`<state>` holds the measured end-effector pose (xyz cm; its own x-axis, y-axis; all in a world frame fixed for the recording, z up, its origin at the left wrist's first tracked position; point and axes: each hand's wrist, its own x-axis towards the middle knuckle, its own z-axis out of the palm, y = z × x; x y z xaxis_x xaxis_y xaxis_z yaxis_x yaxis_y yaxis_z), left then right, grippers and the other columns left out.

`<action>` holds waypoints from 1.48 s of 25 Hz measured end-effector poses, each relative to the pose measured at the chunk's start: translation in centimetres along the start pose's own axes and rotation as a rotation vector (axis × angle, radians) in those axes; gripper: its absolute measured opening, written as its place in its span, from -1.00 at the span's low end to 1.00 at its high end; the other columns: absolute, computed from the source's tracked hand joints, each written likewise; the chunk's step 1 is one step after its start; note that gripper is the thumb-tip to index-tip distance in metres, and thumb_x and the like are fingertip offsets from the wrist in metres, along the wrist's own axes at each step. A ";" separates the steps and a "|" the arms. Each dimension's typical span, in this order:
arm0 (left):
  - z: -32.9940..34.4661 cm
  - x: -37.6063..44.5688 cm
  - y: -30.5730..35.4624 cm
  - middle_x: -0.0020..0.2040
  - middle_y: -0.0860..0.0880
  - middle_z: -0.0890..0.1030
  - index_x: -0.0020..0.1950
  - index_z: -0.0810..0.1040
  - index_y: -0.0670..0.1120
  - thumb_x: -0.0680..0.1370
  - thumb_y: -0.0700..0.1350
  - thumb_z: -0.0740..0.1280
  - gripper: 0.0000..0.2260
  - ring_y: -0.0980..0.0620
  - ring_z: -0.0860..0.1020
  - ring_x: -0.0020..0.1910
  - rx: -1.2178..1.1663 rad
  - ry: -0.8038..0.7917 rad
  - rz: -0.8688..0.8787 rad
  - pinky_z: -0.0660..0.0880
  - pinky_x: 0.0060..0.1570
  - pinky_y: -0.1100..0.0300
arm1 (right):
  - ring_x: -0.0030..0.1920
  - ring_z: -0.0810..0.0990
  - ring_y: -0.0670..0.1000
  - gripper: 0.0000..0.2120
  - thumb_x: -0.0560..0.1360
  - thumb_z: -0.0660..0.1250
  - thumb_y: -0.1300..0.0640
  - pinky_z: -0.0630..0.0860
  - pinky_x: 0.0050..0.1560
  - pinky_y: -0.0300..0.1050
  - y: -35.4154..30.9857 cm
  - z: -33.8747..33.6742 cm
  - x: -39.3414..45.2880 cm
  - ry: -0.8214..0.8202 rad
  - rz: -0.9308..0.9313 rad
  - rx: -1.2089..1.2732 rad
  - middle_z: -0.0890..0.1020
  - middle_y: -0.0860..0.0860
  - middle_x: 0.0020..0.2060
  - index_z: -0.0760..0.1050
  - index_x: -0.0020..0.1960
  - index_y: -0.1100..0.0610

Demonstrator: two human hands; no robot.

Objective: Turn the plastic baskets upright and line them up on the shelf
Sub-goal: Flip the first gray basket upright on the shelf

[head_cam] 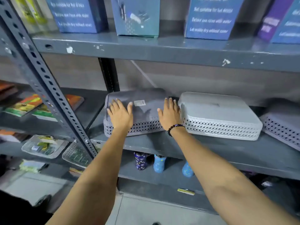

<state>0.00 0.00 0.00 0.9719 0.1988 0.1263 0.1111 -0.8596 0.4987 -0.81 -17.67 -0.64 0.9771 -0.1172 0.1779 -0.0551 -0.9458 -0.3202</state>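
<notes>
Three plastic baskets lie upside down on the grey metal shelf (162, 148). The dark grey basket (142, 111) is on the left, with a small label on its upturned bottom. My left hand (121, 114) rests flat on its left part, fingers spread. My right hand (170, 113), with a bead bracelet at the wrist, lies flat on its right edge, close to the light grey basket (219, 116). A third grey basket (282, 127) is partly cut off at the right edge.
Blue and purple boxes (211, 18) stand on the shelf above. A perforated upright post (48, 88) runs diagonally at the left. Blue patterned bottles (159, 163) stand on the shelf below. Trays with goods (43, 146) fill the neighbouring rack on the left.
</notes>
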 end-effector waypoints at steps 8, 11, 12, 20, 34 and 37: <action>-0.5 6.7 -2.5 0.57 -0.25 0.00 0.55 -0.09 -0.24 0.63 0.17 -0.07 -0.35 -0.22 -0.03 0.55 -0.121 -0.050 -0.407 -0.07 0.51 -0.15 | 0.43 0.24 0.24 -0.44 0.57 0.10 -0.07 0.24 0.42 0.17 -1.4 1.3 6.8 -0.130 0.164 0.085 0.27 0.27 0.42 0.22 0.43 0.27; -0.6 8.1 -2.9 0.55 -0.25 0.10 0.55 -0.05 -0.23 0.62 0.19 -0.06 -0.35 -0.24 0.11 0.52 -0.197 -0.083 -0.514 0.11 0.46 -0.16 | 0.42 0.27 0.24 -0.41 0.57 0.09 -0.08 0.26 0.41 0.15 -1.6 1.6 8.2 -0.162 0.279 0.152 0.29 0.26 0.42 0.19 0.45 0.30; -0.6 8.2 -2.8 0.53 -0.25 0.15 0.55 -0.01 -0.23 0.61 0.19 -0.05 -0.35 -0.24 0.19 0.50 -0.234 -0.088 -0.557 0.19 0.43 -0.15 | 0.43 0.26 0.23 -0.38 0.57 0.09 -0.10 0.24 0.42 0.14 -1.7 1.7 8.6 -0.172 0.324 0.170 0.27 0.26 0.44 0.16 0.46 0.30; -0.9 8.3 -2.7 0.45 -0.24 0.34 0.45 0.22 -0.22 0.62 0.17 -0.04 -0.43 -0.24 0.37 0.39 -0.364 -0.089 -0.655 0.32 0.34 -0.12 | 0.38 0.37 0.22 -0.38 0.53 0.10 -0.14 0.34 0.38 0.09 -1.9 1.3 10.0 -0.160 0.690 0.468 0.37 0.23 0.39 0.25 0.43 0.25; -6.4 6.9 -2.9 0.56 -0.05 0.17 0.55 0.10 -0.06 0.57 0.26 0.05 -0.36 -0.05 0.15 0.54 -1.472 0.062 -0.506 0.07 0.51 0.04 | -0.17 0.47 0.08 -0.60 0.52 0.07 -0.12 0.42 -0.13 -0.10 -1.8 -3.3 2.4 0.584 0.910 1.490 0.53 0.06 -0.29 0.39 -0.33 0.14; -6.0 6.1 -5.6 0.31 -0.08 0.53 0.36 0.43 -0.02 0.56 0.28 0.02 -0.46 -0.07 0.49 0.28 -1.493 -0.122 -0.502 0.37 0.32 0.04 | -0.16 0.51 0.08 -0.54 0.41 0.10 -0.31 0.51 0.04 0.02 -0.2 -1.9 0.3 0.492 0.945 1.464 0.53 0.03 -0.29 0.38 -0.36 0.07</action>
<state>4.10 8.84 3.15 0.9188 0.2085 -0.3351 0.1889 0.5133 0.8372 -0.87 -18.09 1.30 0.5684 -0.7255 -0.3881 -0.0241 0.4569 -0.8892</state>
